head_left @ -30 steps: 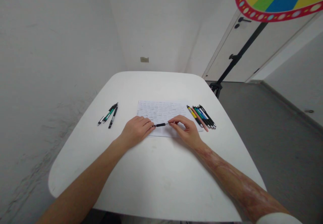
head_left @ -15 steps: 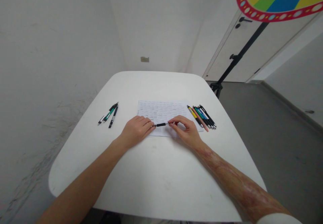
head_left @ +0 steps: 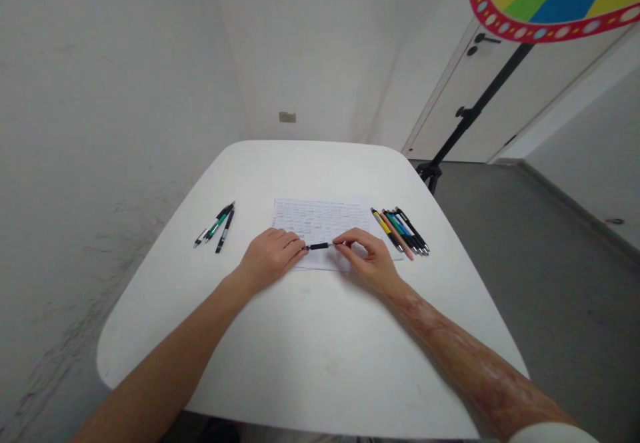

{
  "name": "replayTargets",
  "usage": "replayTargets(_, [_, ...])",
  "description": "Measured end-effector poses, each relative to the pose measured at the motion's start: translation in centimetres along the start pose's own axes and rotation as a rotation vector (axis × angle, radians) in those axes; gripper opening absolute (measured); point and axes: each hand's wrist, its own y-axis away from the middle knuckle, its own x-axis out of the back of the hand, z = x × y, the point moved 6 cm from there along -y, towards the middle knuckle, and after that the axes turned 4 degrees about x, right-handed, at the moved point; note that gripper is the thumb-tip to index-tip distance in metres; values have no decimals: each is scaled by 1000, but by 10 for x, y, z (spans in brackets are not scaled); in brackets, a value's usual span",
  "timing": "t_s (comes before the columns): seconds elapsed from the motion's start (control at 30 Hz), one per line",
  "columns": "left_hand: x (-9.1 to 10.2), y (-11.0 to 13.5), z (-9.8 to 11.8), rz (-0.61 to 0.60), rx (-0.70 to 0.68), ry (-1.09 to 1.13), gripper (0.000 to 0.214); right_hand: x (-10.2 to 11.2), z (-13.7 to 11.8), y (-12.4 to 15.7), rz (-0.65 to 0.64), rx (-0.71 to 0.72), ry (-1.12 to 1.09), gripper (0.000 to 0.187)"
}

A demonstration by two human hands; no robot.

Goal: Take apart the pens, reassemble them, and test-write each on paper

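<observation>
Head cam: black pen (head_left: 319,246) was at lower part of written paper (head_left: 320,220), touching or just above, couldn't tell. L hand (head_left: 274,256), paper's lower L: fingers together, tips closed on pen's L end. R hand (head_left: 369,256), paper's lower R: thumb + index pinched thin R end. Pen row (head_left: 398,231) R of paper; loose pens (head_left: 226,230) L, apart.

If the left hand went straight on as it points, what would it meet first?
Besides the black pen it holds, the left hand would likely meet the right hand; depth is unclear.
</observation>
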Motion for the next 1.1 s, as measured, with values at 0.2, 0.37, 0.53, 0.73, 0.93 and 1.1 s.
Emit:
replayTargets(0.2, [2, -1, 2, 32, -13, -15, 23, -1, 1, 0, -11, -5, 10, 9])
replayTargets(0.37, [2, -1, 3, 25, -16, -4, 23, -3, 4, 1, -46, -4, -1, 10])
replayTargets(0.53, [3, -1, 4, 38, -22, -4, 22, -3, 4, 1, -48, -29, 16, 11])
replayTargets(0.73, [1, -1, 4, 26, -23, 10, 23, -4, 5, 0, -70, -39, 57, 17])
replayTargets(0.93, [-2, 0, 6, -10, -12, 54, 21, -8, 10, 3, -133, -47, 150, 35])
replayTargets(1.1, [1, -2, 8, 22, -34, 13, 22, -7, 9, 2, -111, -35, 126, 33])
